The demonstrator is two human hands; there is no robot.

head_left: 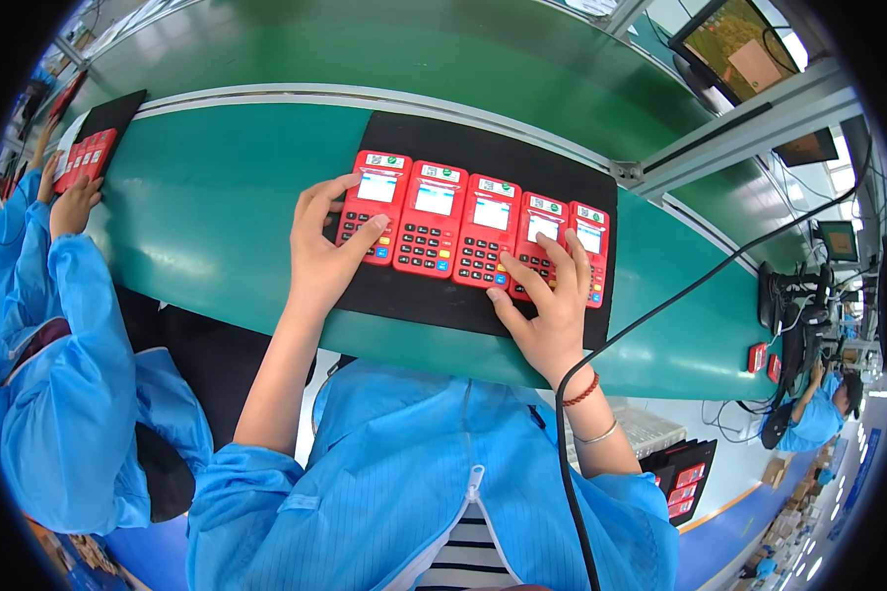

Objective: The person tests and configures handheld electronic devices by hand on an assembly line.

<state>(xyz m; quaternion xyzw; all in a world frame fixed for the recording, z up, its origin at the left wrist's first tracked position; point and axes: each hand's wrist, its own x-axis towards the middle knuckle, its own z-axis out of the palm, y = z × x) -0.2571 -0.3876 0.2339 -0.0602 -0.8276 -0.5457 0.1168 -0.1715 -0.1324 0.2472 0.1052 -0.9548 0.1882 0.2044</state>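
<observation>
Several red card payment terminals (427,219) with lit screens and black keypads lie side by side in a row on a black mat (414,303). My left hand (320,236) is at the leftmost terminal (370,192); its index finger touches the upper left edge and its thumb lies over the keypad's upper right. The hand is open, not wrapped round the terminal. My right hand (554,313) is open, its fingers spread over the keypads of the terminals right of the middle. It partly hides the fourth terminal (542,212). Whether its fingertips press keys I cannot tell.
A black cable (680,293) runs across the right side, in front of my right forearm. At the left, a co-worker's hand (74,205) is beside more red terminals (87,158). A metal frame post (739,118) stands behind the green table (217,217).
</observation>
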